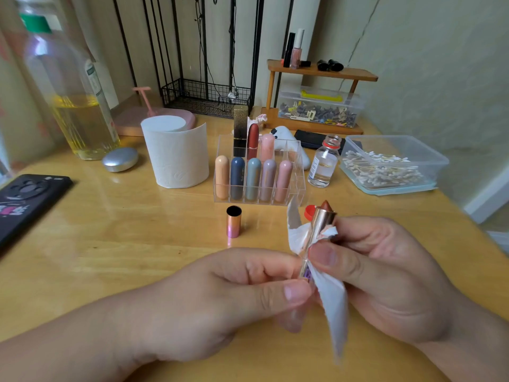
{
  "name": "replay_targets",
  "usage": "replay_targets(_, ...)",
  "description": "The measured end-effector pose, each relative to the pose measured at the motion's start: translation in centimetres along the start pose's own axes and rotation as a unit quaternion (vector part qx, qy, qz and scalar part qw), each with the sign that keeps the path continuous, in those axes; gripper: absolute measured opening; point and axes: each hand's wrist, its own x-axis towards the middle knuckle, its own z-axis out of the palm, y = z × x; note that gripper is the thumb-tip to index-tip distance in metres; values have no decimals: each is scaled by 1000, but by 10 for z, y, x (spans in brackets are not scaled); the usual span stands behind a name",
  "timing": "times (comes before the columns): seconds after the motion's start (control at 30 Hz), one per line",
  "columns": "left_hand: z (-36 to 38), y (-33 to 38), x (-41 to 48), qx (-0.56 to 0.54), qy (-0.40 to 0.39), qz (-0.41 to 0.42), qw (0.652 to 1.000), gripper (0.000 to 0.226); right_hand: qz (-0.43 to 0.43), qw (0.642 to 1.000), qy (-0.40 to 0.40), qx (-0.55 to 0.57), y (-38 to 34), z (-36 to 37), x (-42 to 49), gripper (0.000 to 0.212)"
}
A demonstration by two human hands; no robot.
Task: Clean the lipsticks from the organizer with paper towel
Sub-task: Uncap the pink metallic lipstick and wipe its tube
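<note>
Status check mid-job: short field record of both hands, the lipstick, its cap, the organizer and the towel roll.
left hand: pinches the lipstick at its lower end
right hand: holds a paper towel wrapped against the lipstick's barrel
lipstick: uncapped, brown tip exposed, tilted
cap: upright on the table, open end up, untouched
organizer: eight capped lipsticks, five front, three behind
towel roll: upright, left of the organizer

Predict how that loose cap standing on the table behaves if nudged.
The cap stands upright on a narrow base, so it probably tips easily. It looks cylindrical, so once down it would likely roll on the glossy table. Hollow, open end up: probably light.
</note>
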Motion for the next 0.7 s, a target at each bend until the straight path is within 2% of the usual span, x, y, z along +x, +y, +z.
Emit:
replay_targets(0.07,5,0,2,-5,17,9,1000,14,9,1000,5,2,1,-1,0,28)
replay_targets(0.13,9,-6,3,-4,82,24,996,6,3,1000,19,-17,2,-1,0,35)
replay_targets(0.2,10,-12,2,3,154,32,988,18,-11,998,31,-52,4,0,0,35)
replay_targets(0.23,8,-13,1,0,162,27,986,21,-12,998,31,-62,4,0,0,35)
replay_targets(0.27,7,-12,1,-10,145,23,989,19,-9,998,25,-59,4,1,0,34)
replay_targets(0.33,5,-6,2,-46,56,4,997,8,5,1000,1,-20,3,2,-1,28)
replay_targets(0.4,2,-2,1,-90,4,-26,996,23,21,1000,-11,0,1,0,-1,25)
replay_targets(0.47,2,1,0,-87,-5,-29,996,29,31,999,-23,4,-1,-3,-1,26)
replay_targets(0.57,7,2,2,-22,79,10,997,9,23,1000,-16,-11,1,-5,1,28)
replay_targets(0.63,10,-1,1,1,152,13,988,14,11,999,8,-39,3,-5,1,29)
replay_targets(0.7,7,-3,0,3,163,-1,987,19,7,999,7,-50,3,-3,0,29)
